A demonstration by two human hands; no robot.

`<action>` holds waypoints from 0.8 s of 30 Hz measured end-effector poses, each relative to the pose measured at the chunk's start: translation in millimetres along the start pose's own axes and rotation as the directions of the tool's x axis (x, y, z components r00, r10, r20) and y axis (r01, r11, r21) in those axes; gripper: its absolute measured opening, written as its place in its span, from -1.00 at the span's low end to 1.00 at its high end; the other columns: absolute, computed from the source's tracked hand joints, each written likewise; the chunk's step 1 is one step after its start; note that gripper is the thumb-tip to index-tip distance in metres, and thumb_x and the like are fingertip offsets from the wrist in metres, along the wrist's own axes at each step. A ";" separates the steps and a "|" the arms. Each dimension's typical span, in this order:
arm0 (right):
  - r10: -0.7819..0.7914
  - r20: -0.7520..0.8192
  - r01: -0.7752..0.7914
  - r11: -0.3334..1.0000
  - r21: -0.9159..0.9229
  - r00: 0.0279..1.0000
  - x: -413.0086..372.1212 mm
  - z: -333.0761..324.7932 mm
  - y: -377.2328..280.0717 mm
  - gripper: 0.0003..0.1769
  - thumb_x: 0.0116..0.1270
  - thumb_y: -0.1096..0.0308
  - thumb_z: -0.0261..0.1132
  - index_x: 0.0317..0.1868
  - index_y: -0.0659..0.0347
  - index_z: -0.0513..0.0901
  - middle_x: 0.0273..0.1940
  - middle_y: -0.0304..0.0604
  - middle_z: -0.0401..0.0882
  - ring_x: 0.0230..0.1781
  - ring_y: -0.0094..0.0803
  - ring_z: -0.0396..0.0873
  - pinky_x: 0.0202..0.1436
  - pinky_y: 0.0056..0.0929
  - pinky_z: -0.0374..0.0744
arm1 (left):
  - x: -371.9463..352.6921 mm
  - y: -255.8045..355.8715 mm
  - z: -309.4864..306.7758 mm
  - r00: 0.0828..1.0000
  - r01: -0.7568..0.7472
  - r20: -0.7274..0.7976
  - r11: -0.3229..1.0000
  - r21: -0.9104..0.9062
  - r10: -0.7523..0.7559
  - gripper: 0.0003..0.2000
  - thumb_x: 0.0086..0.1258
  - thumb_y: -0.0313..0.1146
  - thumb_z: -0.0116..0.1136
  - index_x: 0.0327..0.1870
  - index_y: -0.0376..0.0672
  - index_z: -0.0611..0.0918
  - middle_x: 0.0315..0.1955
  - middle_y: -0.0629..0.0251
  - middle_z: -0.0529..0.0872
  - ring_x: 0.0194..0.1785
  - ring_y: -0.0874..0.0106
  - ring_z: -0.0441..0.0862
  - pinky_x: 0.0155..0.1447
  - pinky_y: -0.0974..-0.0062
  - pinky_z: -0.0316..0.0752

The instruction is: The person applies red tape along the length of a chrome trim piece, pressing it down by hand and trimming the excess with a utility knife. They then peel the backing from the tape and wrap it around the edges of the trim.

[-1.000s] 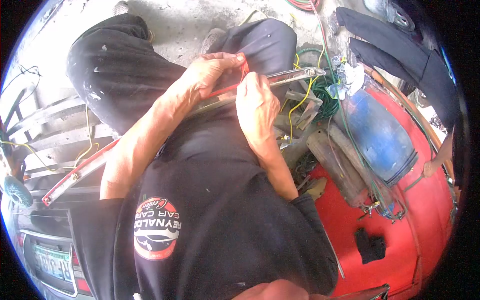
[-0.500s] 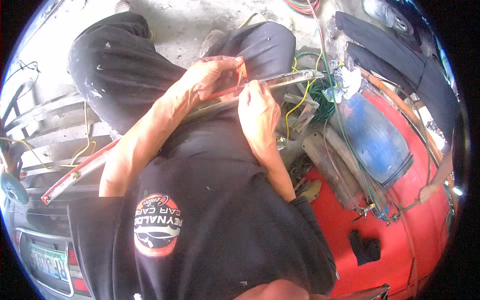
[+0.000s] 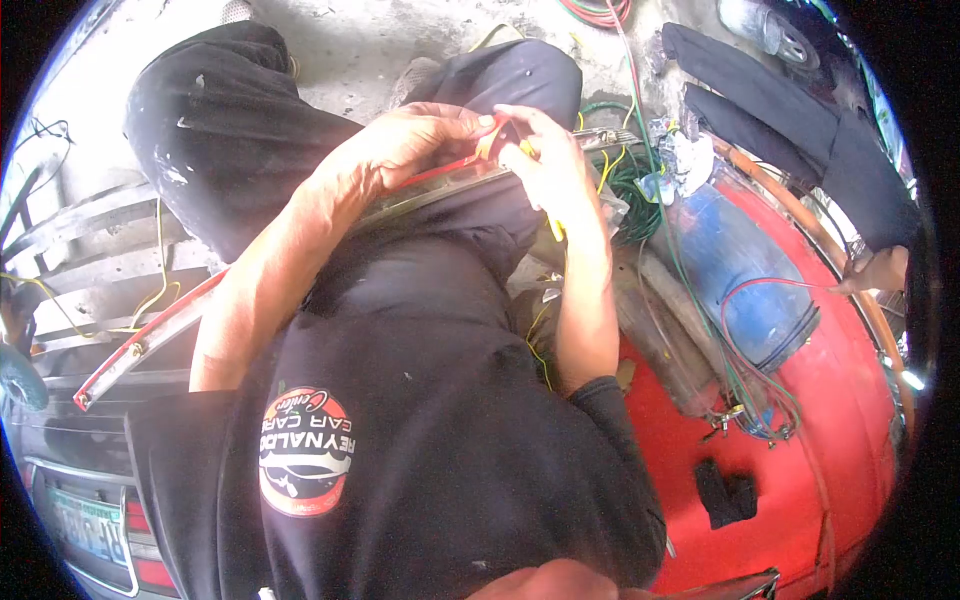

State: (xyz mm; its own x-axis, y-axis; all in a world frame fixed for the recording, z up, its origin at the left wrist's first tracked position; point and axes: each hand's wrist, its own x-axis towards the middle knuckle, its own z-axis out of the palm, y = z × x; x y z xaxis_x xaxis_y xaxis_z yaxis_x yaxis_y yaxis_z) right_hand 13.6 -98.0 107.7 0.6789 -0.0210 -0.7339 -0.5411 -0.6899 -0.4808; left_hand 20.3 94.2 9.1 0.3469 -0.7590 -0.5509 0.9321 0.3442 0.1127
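Note:
A long metal trim strip with a red edge lies diagonally across my lap, passing under my forearms. My left hand is closed, with thumb and fingers pinching a loose red-orange strip of tape above the trim. My right hand is curled close beside it, fingertips at the tape. Out of the right palm pokes a slim yellow tool; its working end is hidden by the fingers, so its exact kind cannot be made out.
A blue cylinder and a rusty one lie on a red surface at right, with hoses and a black cloth. A person's hand holds a red hose there. At left are metal slats and a car's rear.
My right hand has moved up and to the right, and its yellow tool now shows. The tape end is less upright. The other person's hand has risen with a red hose.

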 end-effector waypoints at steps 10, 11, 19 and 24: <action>-0.181 -0.044 0.178 0.982 -0.064 0.983 6.2 -16.1 19.8 -0.87 0.43 0.50 0.26 -0.05 0.26 0.66 -0.38 -0.26 0.69 -0.44 -0.62 0.55 -0.34 -0.49 0.51 | -11.8 3.5 4.9 0.984 -0.082 -0.056 0.715 0.694 0.167 -0.63 0.53 -0.05 0.25 -0.05 -0.21 0.82 -0.16 0.34 0.83 -0.10 0.56 0.66 0.12 0.53 0.54; -0.158 -0.041 0.152 0.981 -0.118 0.987 5.6 -18.3 19.9 -0.86 0.44 0.49 0.25 -0.04 0.26 0.65 -0.40 -0.26 0.68 -0.46 -0.63 0.54 -0.37 -0.50 0.50 | -13.0 4.7 6.2 0.985 -0.105 -0.026 0.711 0.695 0.171 -0.65 0.52 -0.07 0.26 -0.06 -0.22 0.82 -0.16 0.33 0.83 -0.10 0.56 0.67 0.13 0.53 0.54; -0.110 -0.033 0.112 0.990 0.083 0.993 7.0 -10.5 18.7 -0.86 0.47 0.50 0.21 -0.04 0.23 0.65 -0.50 -0.31 0.62 -0.70 -0.65 0.41 -0.63 -0.54 0.38 | -5.5 -2.1 -1.5 0.988 -0.065 -0.053 0.697 0.714 0.146 -0.69 0.43 -0.14 0.36 -0.10 -0.24 0.82 -0.22 0.35 0.84 -0.15 0.56 0.68 0.13 0.51 0.54; -0.079 -0.050 0.085 0.989 0.124 0.996 9.1 -3.8 17.9 -0.87 0.53 0.49 0.17 -0.02 0.22 0.64 -0.51 -0.33 0.58 -0.71 -0.68 0.37 -0.67 -0.60 0.34 | -7.4 1.6 2.4 0.992 -0.059 -0.034 0.696 0.716 0.120 -0.70 0.45 -0.14 0.33 -0.12 -0.23 0.80 -0.24 0.36 0.83 -0.15 0.58 0.66 0.10 0.53 0.53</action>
State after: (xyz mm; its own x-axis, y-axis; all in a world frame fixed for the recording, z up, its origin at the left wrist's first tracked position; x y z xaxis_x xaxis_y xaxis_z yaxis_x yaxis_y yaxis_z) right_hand 11.9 -113.3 94.3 0.7434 -0.0023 -0.6689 -0.5391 -0.5941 -0.5970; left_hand 19.5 99.0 15.4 0.4526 -0.6927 -0.5615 0.7022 -0.1112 0.7032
